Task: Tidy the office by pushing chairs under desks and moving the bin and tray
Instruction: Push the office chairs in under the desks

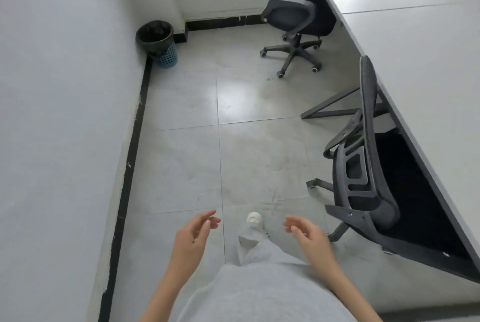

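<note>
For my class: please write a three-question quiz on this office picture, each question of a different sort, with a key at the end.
1. True or false: the left hand and the right hand both hold something.
2. Where does the bin stand? A) under the desk B) in the corner by the wall C) between the two chairs
3. Fill in: the near chair has its seat pushed ____ the desk.

Key
1. False: both are empty, fingers relaxed.
2. B. It stands apart from the far chair.
3. under
</note>
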Motion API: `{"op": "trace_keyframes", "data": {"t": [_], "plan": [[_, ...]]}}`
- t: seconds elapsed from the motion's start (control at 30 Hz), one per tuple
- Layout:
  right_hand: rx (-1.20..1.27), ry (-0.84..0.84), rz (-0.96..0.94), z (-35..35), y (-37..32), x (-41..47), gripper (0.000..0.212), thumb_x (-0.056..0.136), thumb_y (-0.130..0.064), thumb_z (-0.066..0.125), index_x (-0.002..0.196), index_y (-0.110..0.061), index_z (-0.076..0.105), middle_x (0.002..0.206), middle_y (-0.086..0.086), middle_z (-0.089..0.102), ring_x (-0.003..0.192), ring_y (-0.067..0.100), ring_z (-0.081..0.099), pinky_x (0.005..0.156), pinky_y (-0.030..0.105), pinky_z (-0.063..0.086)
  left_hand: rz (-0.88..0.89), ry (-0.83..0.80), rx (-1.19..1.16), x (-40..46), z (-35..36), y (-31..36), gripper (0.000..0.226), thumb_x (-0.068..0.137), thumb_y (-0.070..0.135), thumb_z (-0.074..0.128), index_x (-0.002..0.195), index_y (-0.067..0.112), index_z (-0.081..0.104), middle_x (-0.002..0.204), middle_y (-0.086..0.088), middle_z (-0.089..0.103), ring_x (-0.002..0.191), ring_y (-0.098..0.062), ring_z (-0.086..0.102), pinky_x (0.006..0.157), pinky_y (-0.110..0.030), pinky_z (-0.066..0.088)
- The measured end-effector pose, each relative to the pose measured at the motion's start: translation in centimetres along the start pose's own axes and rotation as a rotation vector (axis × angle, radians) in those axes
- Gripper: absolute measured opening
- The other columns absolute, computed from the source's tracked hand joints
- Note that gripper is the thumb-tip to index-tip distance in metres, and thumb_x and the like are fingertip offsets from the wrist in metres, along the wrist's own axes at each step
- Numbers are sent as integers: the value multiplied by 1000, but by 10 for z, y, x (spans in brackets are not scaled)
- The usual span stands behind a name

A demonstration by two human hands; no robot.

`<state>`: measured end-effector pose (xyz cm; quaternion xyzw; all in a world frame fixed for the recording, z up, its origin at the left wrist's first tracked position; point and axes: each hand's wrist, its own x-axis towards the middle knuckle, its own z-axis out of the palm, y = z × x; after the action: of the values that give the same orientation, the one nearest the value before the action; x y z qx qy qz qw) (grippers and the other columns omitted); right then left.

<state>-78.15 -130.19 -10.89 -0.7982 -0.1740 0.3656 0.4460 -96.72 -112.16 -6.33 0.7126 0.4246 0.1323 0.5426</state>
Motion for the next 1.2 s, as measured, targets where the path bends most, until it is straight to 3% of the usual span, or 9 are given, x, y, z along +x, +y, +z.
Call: {"op": "trace_keyframes", "data": {"t": [0.13, 0.33, 0.53, 0.67, 0.83, 0.97, 1.07, 1.13, 1.2], "plan": [[19, 81, -84, -24, -77, 80, 35, 90, -3, 50, 93, -37, 59, 89, -17, 70, 87, -1, 64, 76, 12, 47, -54, -102, -21, 62, 7, 19, 32, 92, -1, 47, 97, 27, 63, 91, 14, 72, 81, -8, 68, 74, -11, 49], [86, 345, -147, -71, -153, 149, 26, 92, -4, 48, 107, -22, 60, 95, -17, 66, 91, -7, 60, 77, 5, 44, 12, -368, 102, 190, 13, 71, 31, 93, 2, 47, 96, 28, 63, 88, 18, 72, 82, -5, 67, 73, -8, 47], [-32, 885, -51, -101, -154, 170, 29, 90, -4, 50, 116, -13, 61, 107, -7, 62, 100, 5, 58, 88, 14, 45, 241, -779, 289, 327, 67, 150, 27, 94, 3, 46, 100, 24, 63, 83, 19, 71, 81, 4, 64, 72, -7, 46], [-337, 1132, 119, -113, -143, 176, 34, 88, -4, 53, 121, -7, 56, 119, 6, 59, 115, 17, 48, 98, 21, 37, 526, -1041, 455, 389, 126, 214, 25, 95, 7, 45, 114, 10, 62, 90, 8, 69, 81, 7, 64, 73, -3, 44], [-368, 1008, 524, -112, -121, 184, 47, 91, -30, 55, 132, -9, 47, 130, 6, 56, 121, 22, 49, 95, 35, 42, 1036, -1195, 530, 417, 206, 270, 28, 94, 10, 47, 117, 9, 61, 112, -3, 67, 107, -19, 61, 90, -23, 44], [-568, 1141, 597, -102, -104, 189, 34, 81, -21, 69, 110, -5, 64, 103, 8, 71, 92, 25, 68, 70, 35, 54, 1500, -1293, 713, 412, 269, 288, 40, 92, 17, 50, 132, 11, 48, 134, -5, 52, 129, -21, 41, 107, -31, 29], [-620, 1196, 615, -102, -101, 186, 28, 68, -17, 80, 93, -8, 69, 82, 3, 73, 71, 20, 70, 52, 26, 52, 1647, -1295, 999, 414, 310, 288, 43, 95, 29, 45, 135, 14, 43, 138, -2, 48, 132, -20, 37, 115, -39, 14], [-675, 1184, 605, -101, -98, 181, 30, 64, -19, 83, 90, -10, 70, 79, 1, 73, 68, 18, 70, 50, 22, 51, 1712, -1262, 1076, 412, 328, 286, 38, 95, 35, 44, 127, 16, 50, 127, -1, 56, 120, -20, 48, 111, -34, 23], [-685, 1183, 596, -101, -93, 172, 30, 63, -20, 83, 90, -12, 70, 80, -1, 73, 69, 16, 70, 51, 21, 50, 1760, -1261, 1063, 405, 335, 286, 36, 92, 39, 47, 116, 14, 55, 113, -2, 62, 104, -21, 54, 92, -29, 39]]}}
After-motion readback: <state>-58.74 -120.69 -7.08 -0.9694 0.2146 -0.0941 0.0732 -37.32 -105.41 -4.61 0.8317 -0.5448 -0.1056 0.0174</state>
